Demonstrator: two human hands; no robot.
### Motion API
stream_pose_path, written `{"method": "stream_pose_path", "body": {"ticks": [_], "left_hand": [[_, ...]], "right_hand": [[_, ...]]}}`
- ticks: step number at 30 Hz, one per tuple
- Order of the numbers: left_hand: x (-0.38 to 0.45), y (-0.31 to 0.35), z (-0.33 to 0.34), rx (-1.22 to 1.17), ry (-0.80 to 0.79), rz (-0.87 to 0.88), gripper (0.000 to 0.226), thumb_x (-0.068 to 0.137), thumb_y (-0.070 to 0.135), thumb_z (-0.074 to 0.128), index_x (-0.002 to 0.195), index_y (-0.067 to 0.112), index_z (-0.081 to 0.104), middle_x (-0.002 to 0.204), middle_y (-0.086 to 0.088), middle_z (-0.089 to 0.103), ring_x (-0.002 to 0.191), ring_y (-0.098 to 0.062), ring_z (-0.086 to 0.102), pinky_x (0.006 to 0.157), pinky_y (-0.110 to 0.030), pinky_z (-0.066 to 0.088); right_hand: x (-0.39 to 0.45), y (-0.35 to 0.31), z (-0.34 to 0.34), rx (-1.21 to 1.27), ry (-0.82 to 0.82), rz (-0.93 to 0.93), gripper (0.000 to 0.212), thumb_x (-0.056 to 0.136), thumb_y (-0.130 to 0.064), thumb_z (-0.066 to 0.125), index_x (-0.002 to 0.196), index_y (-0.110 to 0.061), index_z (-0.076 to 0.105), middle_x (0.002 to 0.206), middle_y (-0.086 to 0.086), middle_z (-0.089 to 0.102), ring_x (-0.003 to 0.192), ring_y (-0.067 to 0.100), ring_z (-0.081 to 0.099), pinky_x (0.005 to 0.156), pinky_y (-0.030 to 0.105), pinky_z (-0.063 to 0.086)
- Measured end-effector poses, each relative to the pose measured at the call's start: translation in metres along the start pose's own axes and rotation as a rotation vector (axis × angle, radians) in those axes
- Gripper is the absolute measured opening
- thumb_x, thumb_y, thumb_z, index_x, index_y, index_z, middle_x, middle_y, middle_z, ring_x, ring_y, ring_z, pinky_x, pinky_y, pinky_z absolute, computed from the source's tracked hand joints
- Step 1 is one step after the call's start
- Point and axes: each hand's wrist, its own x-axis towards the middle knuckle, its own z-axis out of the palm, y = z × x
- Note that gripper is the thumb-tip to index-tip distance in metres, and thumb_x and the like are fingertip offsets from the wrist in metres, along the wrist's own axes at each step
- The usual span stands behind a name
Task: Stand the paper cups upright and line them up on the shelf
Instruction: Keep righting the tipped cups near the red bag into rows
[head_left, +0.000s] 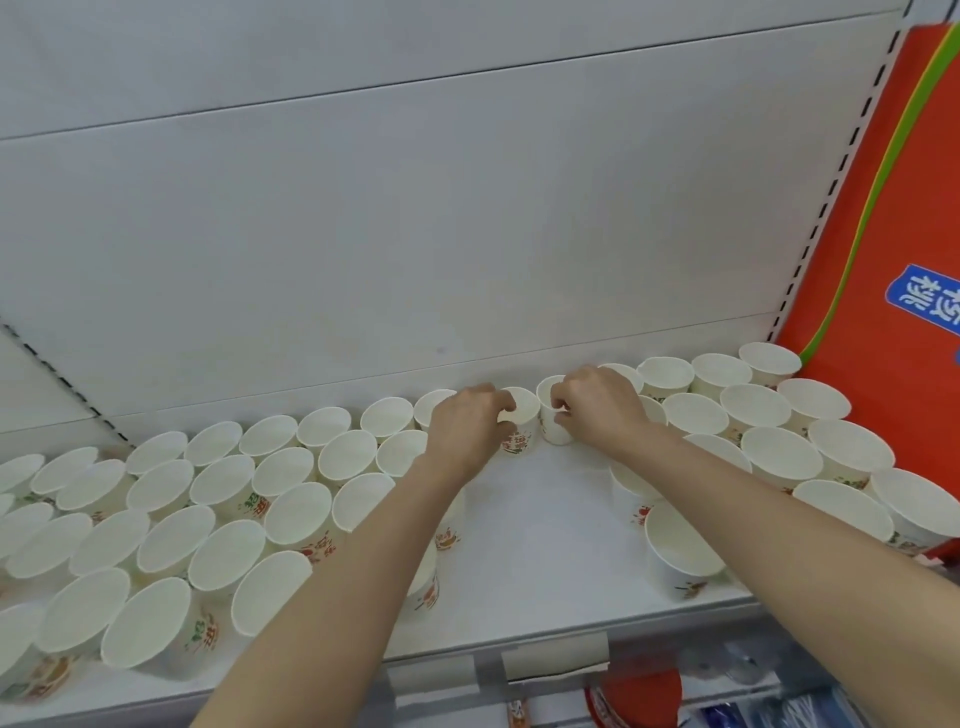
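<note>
Several white paper cups with red and green print stand upright in rows on the white shelf (524, 545), left and right of a bare gap in the middle. At the back of that gap my left hand (467, 426) grips one upright cup (522, 421) by its side. Right beside it, my right hand (597, 405) pinches another upright cup (553, 415) at its rim and wall. The two held cups stand close together in the back row, against the shelf's back panel. My forearms hide some cups in the rows nearer to me.
A red package (883, 208) with a green stripe and a blue label leans at the right end of the shelf. Blank price-tag holders (550, 654) sit on the shelf's front edge. More goods show on a lower shelf (727, 696).
</note>
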Motion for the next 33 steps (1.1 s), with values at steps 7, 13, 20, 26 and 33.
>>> {"method": "stream_pose_path", "body": {"ticks": [7, 13, 20, 26, 33], "left_hand": [[-0.021, -0.062, -0.055, 0.026, 0.113, -0.245, 0.015, 0.086, 0.02, 0.063, 0.092, 0.029, 0.074, 0.096, 0.011, 0.069, 0.093, -0.016, 0.062, 0.066, -0.027, 0.041], [-0.055, -0.083, -0.078, 0.021, -0.013, -0.328, 0.013, 0.078, 0.02, 0.068, 0.076, 0.032, 0.073, 0.078, 0.013, 0.071, 0.078, -0.014, 0.064, 0.065, -0.029, 0.051], [-0.059, -0.073, -0.065, -0.005, -0.108, -0.276, 0.005, 0.079, 0.031, 0.072, 0.082, 0.027, 0.073, 0.083, 0.011, 0.071, 0.081, -0.012, 0.064, 0.069, -0.032, 0.053], [-0.055, -0.065, -0.055, 0.107, -0.239, -0.262, 0.021, 0.08, 0.047, 0.067, 0.081, 0.027, 0.072, 0.081, 0.008, 0.069, 0.08, -0.014, 0.063, 0.062, -0.026, 0.047], [-0.054, -0.057, -0.056, 0.198, -0.336, -0.236, 0.022, 0.077, 0.048, 0.071, 0.081, 0.027, 0.068, 0.08, 0.006, 0.065, 0.08, -0.016, 0.061, 0.053, -0.023, 0.034]], "right_hand": [[0.002, -0.033, -0.012, 0.231, 0.173, -0.195, 0.004, 0.079, -0.018, 0.069, 0.077, -0.015, 0.07, 0.073, 0.001, 0.066, 0.076, 0.027, 0.057, 0.065, 0.031, 0.037], [-0.011, -0.092, -0.021, 0.451, -0.015, -0.499, 0.016, 0.073, -0.034, 0.076, 0.086, -0.025, 0.072, 0.085, -0.01, 0.067, 0.088, 0.018, 0.054, 0.063, 0.031, 0.044], [-0.03, -0.107, -0.017, 0.414, -0.077, -0.609, 0.004, 0.072, -0.021, 0.074, 0.076, -0.022, 0.072, 0.075, -0.008, 0.067, 0.083, 0.02, 0.052, 0.059, 0.039, 0.047], [-0.044, -0.072, -0.036, 0.532, -0.081, -0.336, 0.008, 0.076, -0.019, 0.071, 0.076, -0.027, 0.07, 0.074, -0.013, 0.064, 0.082, 0.008, 0.049, 0.069, 0.036, 0.048], [-0.054, -0.021, -0.053, 0.412, -0.083, -0.041, 0.01, 0.076, -0.02, 0.069, 0.075, -0.029, 0.069, 0.076, -0.014, 0.061, 0.082, 0.005, 0.05, 0.069, 0.032, 0.047]]}}
